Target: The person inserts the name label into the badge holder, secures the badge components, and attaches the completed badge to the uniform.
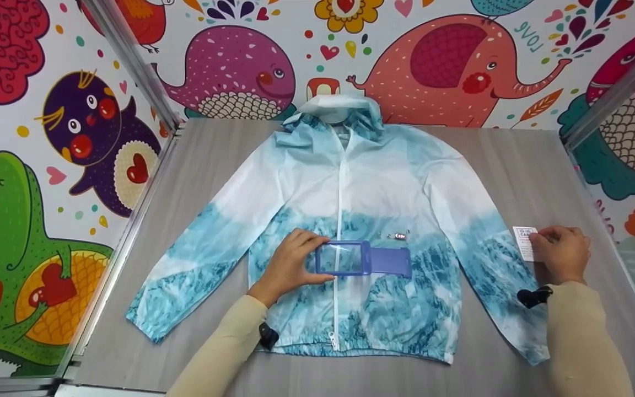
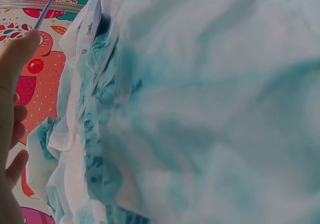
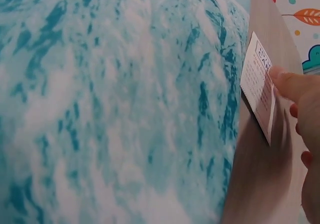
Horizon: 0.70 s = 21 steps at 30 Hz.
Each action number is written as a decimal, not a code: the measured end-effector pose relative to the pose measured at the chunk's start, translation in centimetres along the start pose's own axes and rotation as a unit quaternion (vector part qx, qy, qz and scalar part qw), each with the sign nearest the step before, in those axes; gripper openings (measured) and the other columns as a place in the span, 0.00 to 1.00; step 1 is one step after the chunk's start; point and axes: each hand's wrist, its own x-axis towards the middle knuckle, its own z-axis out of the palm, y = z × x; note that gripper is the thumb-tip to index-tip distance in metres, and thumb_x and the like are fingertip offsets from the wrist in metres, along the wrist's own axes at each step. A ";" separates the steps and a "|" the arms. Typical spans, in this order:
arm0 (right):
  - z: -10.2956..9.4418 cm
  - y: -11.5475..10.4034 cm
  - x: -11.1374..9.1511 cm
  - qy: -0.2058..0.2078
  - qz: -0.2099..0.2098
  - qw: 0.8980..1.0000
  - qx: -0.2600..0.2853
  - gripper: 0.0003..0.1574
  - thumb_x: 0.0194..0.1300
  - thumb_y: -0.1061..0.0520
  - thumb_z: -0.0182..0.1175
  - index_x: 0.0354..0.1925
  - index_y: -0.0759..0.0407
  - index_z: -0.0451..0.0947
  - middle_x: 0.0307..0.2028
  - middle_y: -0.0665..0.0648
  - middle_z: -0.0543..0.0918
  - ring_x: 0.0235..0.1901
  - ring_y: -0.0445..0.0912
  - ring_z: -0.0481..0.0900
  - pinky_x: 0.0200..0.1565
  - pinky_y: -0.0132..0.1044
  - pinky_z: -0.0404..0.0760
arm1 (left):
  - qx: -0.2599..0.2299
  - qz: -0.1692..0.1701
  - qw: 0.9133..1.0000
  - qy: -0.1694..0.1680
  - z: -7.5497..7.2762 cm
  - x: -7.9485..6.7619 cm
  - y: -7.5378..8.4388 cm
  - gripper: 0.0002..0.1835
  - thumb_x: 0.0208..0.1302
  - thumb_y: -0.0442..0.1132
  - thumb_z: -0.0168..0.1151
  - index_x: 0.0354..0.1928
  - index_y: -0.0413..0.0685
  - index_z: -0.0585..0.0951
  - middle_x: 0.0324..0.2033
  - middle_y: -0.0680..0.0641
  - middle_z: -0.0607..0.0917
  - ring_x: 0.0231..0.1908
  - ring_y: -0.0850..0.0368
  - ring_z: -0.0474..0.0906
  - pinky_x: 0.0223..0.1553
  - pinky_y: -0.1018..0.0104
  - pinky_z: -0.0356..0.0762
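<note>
My left hand [image 1: 290, 262] pinches the left end of a purple badge holder [image 1: 366, 263] between thumb and fingers, over the jacket's front. The holder has a clear window framed in purple; a solid purple part sticks out to its right. In the left wrist view the holder [image 2: 44, 13] shows edge-on as a thin strip. At the right, my right hand [image 1: 563, 253] pinches a small white printed card [image 1: 523, 242] beside the jacket's sleeve. Printed lines on the card [image 3: 257, 81] are too small to read. Beneath both hands spreads a teal and white hooded jacket [image 1: 372, 187].
The jacket lies with its hood [image 1: 345, 107] at the back and sleeves spread outward. A small shiny clip [image 1: 399, 236] is on the jacket above the badge holder. The wood-grain table [image 1: 202, 165] is bordered by walls [image 1: 317, 55] with cartoon animals.
</note>
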 end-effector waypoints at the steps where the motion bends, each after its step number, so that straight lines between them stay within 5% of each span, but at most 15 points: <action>1: 0.0 0.1 0.0 -0.005 0.000 1.000 0.010 0.34 0.70 0.37 0.55 0.62 0.58 0.74 0.74 0.65 0.56 0.67 0.65 0.53 0.65 0.66 0.65 | -0.001 0.000 1.000 -0.001 0.0 0.0 0.0 0.40 0.42 0.61 0.79 0.58 0.53 0.81 0.47 0.52 0.82 0.48 0.56 0.74 0.50 0.58 0.77; 5: 0.0 0.3 0.2 -0.025 -0.015 1.000 0.002 0.33 0.72 0.40 0.53 0.69 0.54 0.69 0.76 0.67 0.51 0.69 0.67 0.49 0.66 0.70 0.61 | 0.000 0.001 1.000 -0.005 0.0 0.0 -0.1 0.40 0.42 0.61 0.79 0.58 0.53 0.81 0.47 0.52 0.82 0.48 0.56 0.74 0.51 0.58 0.77; 16: 0.2 -0.6 0.4 -0.018 -0.024 1.000 0.000 0.29 0.73 0.45 0.54 0.62 0.63 0.75 0.71 0.69 0.58 0.66 0.65 0.54 0.65 0.65 0.67 | 0.009 -0.002 1.000 -0.002 0.0 -0.1 -0.2 0.40 0.42 0.61 0.79 0.58 0.54 0.81 0.47 0.52 0.82 0.47 0.56 0.74 0.49 0.59 0.78; 21: 0.0 -0.4 0.4 -0.022 -0.014 0.999 0.021 0.30 0.72 0.45 0.55 0.62 0.63 0.72 0.65 0.66 0.67 0.58 0.58 0.64 0.50 0.44 0.80 | 0.003 -0.005 1.000 -0.002 0.0 0.0 -0.1 0.40 0.42 0.61 0.80 0.58 0.54 0.81 0.47 0.52 0.82 0.47 0.56 0.73 0.49 0.58 0.78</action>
